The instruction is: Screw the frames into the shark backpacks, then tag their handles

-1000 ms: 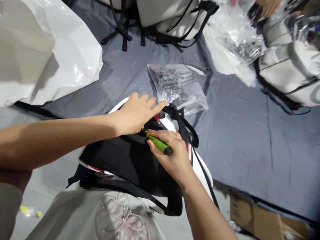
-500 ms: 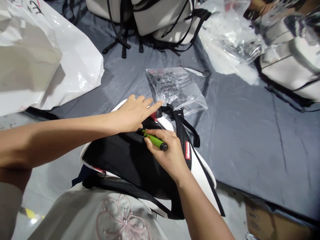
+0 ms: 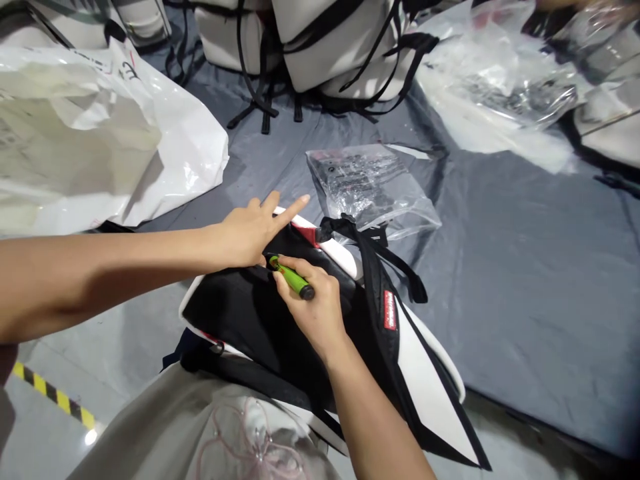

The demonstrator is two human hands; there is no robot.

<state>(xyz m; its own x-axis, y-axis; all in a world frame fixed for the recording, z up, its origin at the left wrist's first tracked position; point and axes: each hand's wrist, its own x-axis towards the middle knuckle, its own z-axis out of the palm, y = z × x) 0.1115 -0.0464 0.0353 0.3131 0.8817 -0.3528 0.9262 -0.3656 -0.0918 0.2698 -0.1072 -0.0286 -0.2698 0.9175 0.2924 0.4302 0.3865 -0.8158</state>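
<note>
A black and white backpack (image 3: 250,313) with red trim lies at the edge of the table, against my lap. My right hand (image 3: 313,300) is closed around a green-handled tool (image 3: 295,277) with a black end, slanting down to the black panel; its working tip is hidden. My left hand (image 3: 250,230) rests on the far side of the panel, fingers spread, its thumb close to the tool's front end. A black strap (image 3: 370,267) with a red label (image 3: 389,310) runs along the right side of the backpack.
Just beyond the backpack lies a clear plastic bag (image 3: 370,187) on the grey-covered table (image 3: 525,267). A large white plastic bag (image 3: 195,143) is at left. More pale backpacks (image 3: 320,47) stand at the back, with crumpled clear wrapping (image 3: 520,87) at the right.
My view has shifted, so the table things sit further right in it. Both hands have moved left along the backpack, uncovering more red trim. The right hand still grips the tool.
</note>
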